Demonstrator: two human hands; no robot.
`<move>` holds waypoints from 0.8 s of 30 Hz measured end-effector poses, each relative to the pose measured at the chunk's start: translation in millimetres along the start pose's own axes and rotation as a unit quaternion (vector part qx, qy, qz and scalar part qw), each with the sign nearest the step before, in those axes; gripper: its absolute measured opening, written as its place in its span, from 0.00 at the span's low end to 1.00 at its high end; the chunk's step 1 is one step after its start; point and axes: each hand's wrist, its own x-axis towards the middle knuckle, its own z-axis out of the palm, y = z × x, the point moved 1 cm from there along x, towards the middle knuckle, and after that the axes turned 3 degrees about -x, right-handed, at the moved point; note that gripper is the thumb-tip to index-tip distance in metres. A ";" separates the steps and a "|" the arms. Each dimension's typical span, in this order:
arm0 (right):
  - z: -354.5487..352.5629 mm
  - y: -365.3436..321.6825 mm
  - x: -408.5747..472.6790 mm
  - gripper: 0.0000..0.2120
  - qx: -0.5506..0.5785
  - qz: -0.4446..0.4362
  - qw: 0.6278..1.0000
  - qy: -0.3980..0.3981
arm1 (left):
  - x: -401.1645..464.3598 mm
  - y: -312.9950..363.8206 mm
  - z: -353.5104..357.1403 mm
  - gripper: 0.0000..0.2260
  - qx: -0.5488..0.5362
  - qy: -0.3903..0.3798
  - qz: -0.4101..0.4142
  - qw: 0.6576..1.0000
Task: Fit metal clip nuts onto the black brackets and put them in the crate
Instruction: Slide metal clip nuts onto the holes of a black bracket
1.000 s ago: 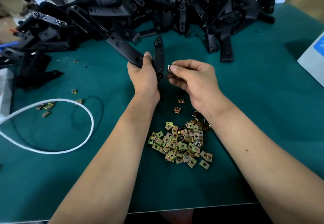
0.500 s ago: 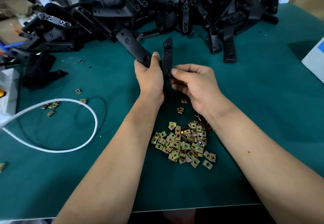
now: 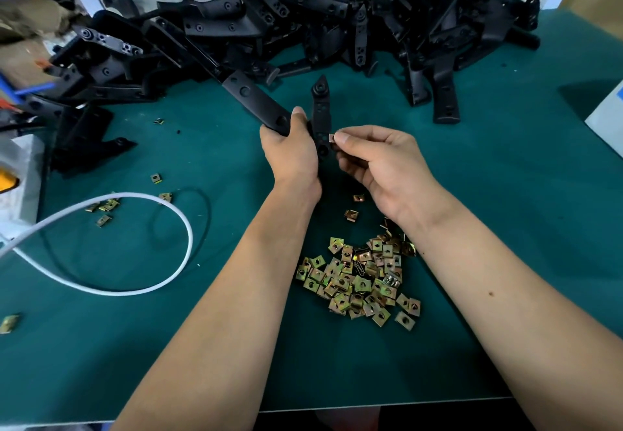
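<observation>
While the left hand (image 3: 290,151) holds 1 black bracket, these lines go from the biggest thing to the smallest.

Desk (image 3: 505,262): 1 green top that carries everything, so all the parts are in easy reach.

Bracket heap (image 3: 303,26): too many black brackets to count, tangled at the far edge of the desk. I think they wait there for their turn.

White cord (image 3: 182,225): 1 loop lying on the left part of the desk, well apart from the work.

Held bracket (image 3: 320,110): 1 piece with 2 arms in a V. It is lifted off the desk, between the heap and the nut pile. I think it is tipped up so its edge faces the other hand.

Left hand: its fingers are curled tight round the bracket where the 2 arms meet, likely to keep it from wobbling.

Right hand (image 3: 377,161): thumb and fingertip pinch 1 clip nut; the other fingers are loosely bent.

Nut pile (image 3: 360,279): dozens of gold clip nuts, too many to count, just under the right wrist, handy for grabbing the next 1.

Stray nuts (image 3: 104,210): about 8 scattered near the cord and the left edge, plus 2 just above the pile.

Pinched clip nut (image 3: 331,137): 1, touching the right edge of the held bracket, looking about to slide on.

Crate: not in view.
</observation>
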 end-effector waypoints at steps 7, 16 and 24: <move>-2.2 1.5 0.7 0.05 -0.009 -0.009 1.000 0.004 | -1.6 -2.6 1.0 0.07 0.042 0.023 0.051 0.998; 1.2 6.8 -2.6 0.12 -0.060 -0.104 0.993 0.004 | -5.2 -5.0 2.9 0.08 0.066 0.039 0.088 0.993; 3.1 10.9 1.3 0.13 -0.083 -0.119 0.989 -0.002 | -9.3 -3.7 3.4 0.08 0.081 0.054 0.112 0.989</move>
